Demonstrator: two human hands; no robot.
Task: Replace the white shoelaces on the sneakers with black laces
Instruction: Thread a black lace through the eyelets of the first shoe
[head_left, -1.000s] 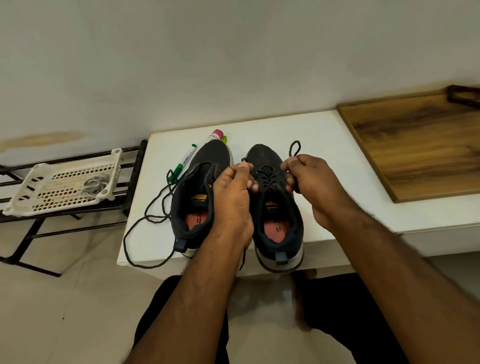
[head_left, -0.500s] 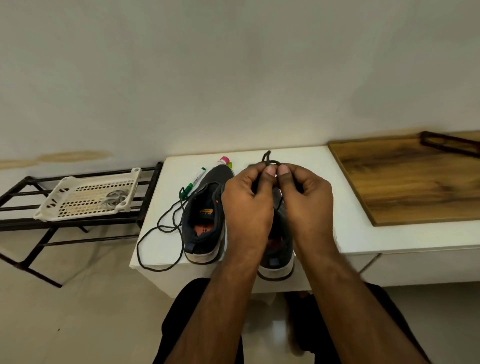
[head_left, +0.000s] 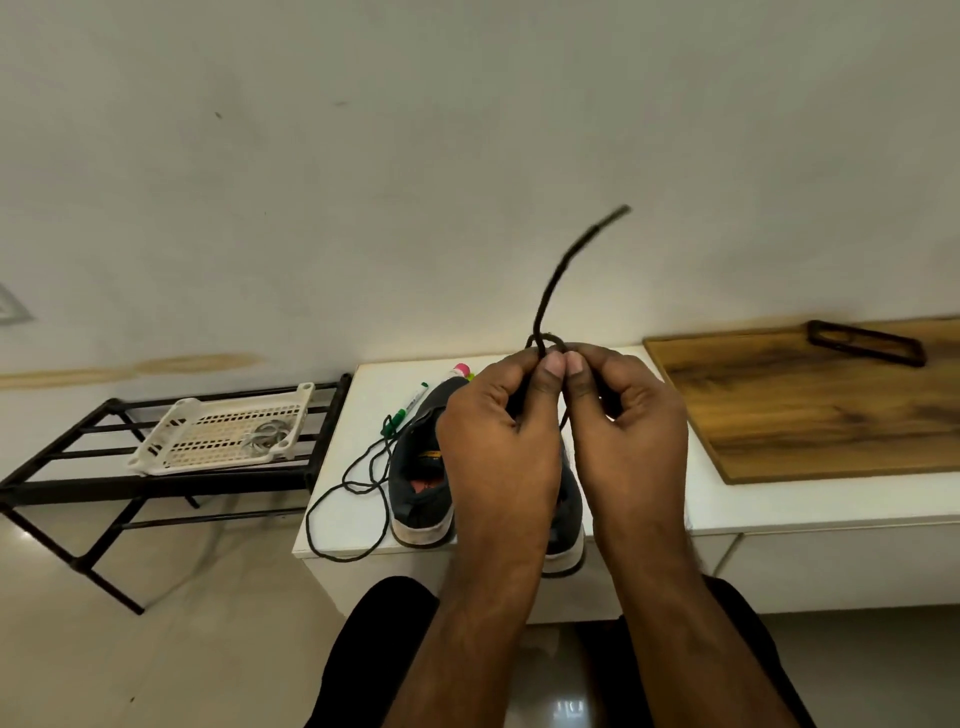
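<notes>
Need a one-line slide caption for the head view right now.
Both hands, left hand and right hand, pinch a black lace above two dark sneakers on a white table.

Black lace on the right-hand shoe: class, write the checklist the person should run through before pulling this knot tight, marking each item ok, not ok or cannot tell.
1. Both hands, left hand and right hand, pinch the black lace: ok.
2. Free lace end is clear of other things: ok.
3. Loop visible above the thumbs: ok.
4. Right shoe fully on the table: not ok, heel overhangs.
5. Lace through every eyelet: cannot tell, hands hide them.
6. Left shoe laced: not ok, its lace trails loose.
</notes>
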